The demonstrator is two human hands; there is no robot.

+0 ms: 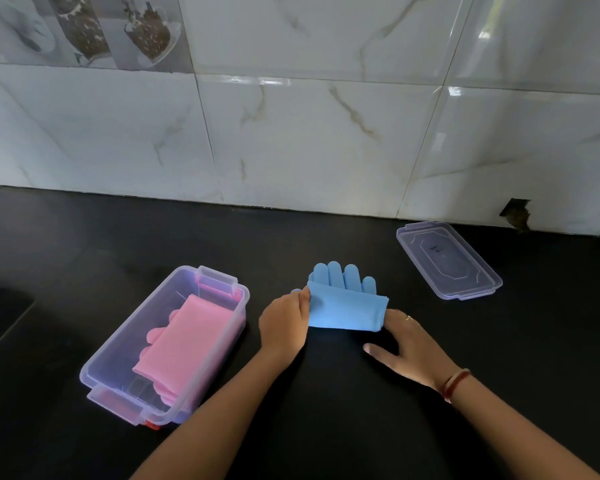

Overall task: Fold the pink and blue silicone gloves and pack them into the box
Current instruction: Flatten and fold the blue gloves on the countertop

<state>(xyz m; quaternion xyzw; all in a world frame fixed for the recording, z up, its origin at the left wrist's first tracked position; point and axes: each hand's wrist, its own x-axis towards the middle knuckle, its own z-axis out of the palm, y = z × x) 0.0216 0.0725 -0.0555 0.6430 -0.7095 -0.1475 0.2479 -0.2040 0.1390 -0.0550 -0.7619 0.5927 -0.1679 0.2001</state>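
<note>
A blue silicone glove lies folded on the black counter, its cuff doubled over the palm and its fingers pointing toward the wall. My left hand pinches the glove's left edge. My right hand rests flat beside the glove's right edge, its fingertips tucked against the fold. The pink gloves lie folded inside the clear plastic box at the left, which has no lid on it.
The box's clear lid lies flat on the counter at the back right. A marble-tiled wall rises behind the counter, with a small dark hole at its base on the right.
</note>
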